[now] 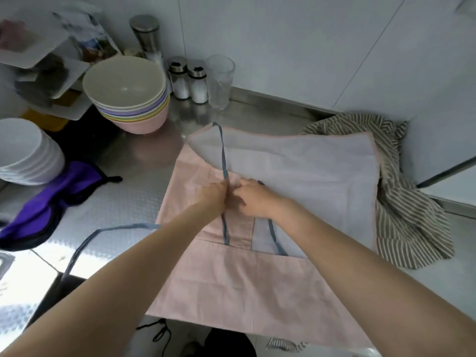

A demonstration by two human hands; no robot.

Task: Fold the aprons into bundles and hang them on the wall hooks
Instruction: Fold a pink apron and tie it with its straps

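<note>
Countertop [144,176], pink apron [231,279], perhaps overhanging

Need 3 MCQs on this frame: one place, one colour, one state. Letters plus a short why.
1. Where does the striped apron lie?
A. right of the pink apron, partly under it
B. on the bowl stack
C. on a wall hook

2. What colour are the pink apron's straps?
A. red
B. blue-grey
C. yellow

3. What are the hands doing?
A. resting flat on the steel counter
B. lifting a bowl
C. left hand and right hand both gripping at the straps at the apron's middle

Answers:
1 A, its stripes show past the pink apron's right edge.
2 B, the strap running up from the hands is blue-grey.
3 C, the curled fingers of both hands meet where the straps cross the apron.
</note>
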